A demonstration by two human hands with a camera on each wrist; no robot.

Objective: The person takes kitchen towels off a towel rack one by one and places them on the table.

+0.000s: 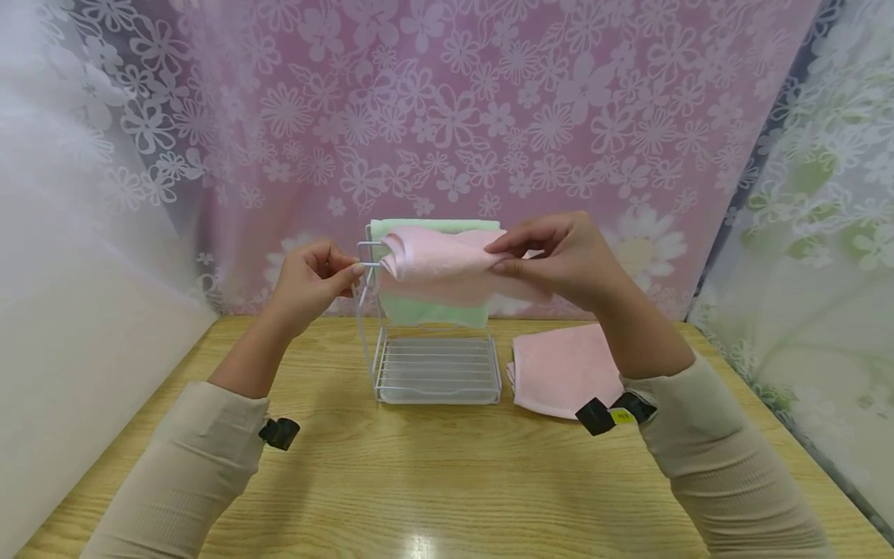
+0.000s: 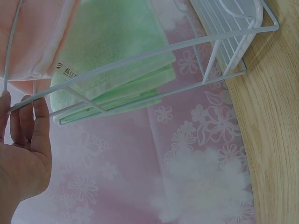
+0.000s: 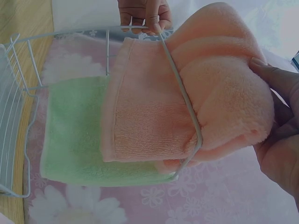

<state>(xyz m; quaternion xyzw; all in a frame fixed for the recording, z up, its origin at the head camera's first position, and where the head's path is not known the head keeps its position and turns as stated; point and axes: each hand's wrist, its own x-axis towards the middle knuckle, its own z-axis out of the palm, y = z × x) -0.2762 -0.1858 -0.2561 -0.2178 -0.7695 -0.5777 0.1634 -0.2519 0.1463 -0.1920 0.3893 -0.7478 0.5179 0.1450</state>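
Observation:
A white wire rack (image 1: 378, 365) stands on the table, with bars at its top and a tray at its base. My left hand (image 1: 310, 281) pinches the left front corner of the upper bar between thumb and fingers. Over that bar lies a pink towel (image 1: 440, 256), its top bunched in a loose fold. My right hand (image 1: 559, 256) pinches the towel's right end between thumb and fingers. In the right wrist view the pink towel (image 3: 219, 88) passes under the bar and bulges out beyond it. Behind it, a folded green towel (image 1: 436, 310) hangs from the rear bar.
A folded pink towel (image 1: 562, 369) lies on the wooden table (image 1: 419, 473) to the right of the rack. The rack's slatted tray (image 1: 438, 369) sits low at the front. A flowered pink curtain (image 1: 447, 140) hangs behind, with pale cloth at both sides.

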